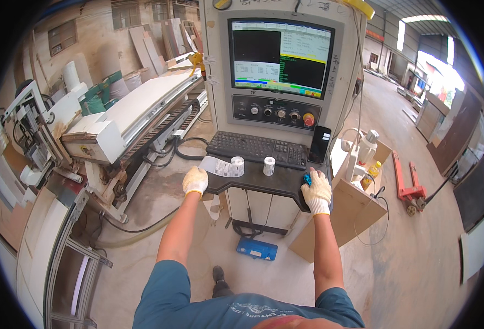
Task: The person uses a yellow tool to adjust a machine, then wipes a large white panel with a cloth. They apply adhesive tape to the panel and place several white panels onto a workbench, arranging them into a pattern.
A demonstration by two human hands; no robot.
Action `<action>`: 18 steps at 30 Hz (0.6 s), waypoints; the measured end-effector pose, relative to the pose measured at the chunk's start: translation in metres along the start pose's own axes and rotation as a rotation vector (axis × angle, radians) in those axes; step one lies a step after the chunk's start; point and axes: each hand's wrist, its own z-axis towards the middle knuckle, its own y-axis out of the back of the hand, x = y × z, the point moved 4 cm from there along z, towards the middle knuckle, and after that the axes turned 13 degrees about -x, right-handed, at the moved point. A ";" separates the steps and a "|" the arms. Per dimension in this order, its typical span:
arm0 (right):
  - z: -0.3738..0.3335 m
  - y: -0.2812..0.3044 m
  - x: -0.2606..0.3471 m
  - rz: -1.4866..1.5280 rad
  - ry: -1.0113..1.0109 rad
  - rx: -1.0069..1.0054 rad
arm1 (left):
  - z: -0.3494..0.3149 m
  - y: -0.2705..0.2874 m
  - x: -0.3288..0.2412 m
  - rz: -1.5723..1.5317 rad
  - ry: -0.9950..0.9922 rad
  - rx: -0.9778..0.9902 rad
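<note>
My left hand (196,180), in a pale knitted glove, is curled closed at the left edge of the black shelf (258,182). It is beside a strip of printed labels (218,166) that unrolls from a label roll (237,165); whether the fingers pinch the strip or the shelf edge is hidden. A second label roll (269,165) stands upright to its right. My right hand (317,192), gloved the same way, is wrapped over a small blue-and-black computer mouse (307,179) at the shelf's right end. Behind the rolls lies a black keyboard (256,148).
A control cabinet with a lit screen (280,57), knobs and a red button (308,119) rises ahead. A phone (320,144) leans at the right. A large cutting machine (138,115) fills the left. A blue box (256,249) lies below; a red pallet truck (410,186) stands right.
</note>
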 end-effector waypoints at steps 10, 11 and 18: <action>-0.006 -0.002 -0.007 -0.025 -0.011 -0.040 | 0.003 -0.005 0.003 -0.013 -0.033 -0.041; -0.006 -0.002 -0.007 -0.024 -0.007 -0.043 | 0.003 -0.006 0.003 -0.008 -0.040 -0.032; -0.007 -0.003 -0.008 -0.012 -0.010 -0.063 | 0.008 -0.009 0.005 0.021 -0.070 -0.051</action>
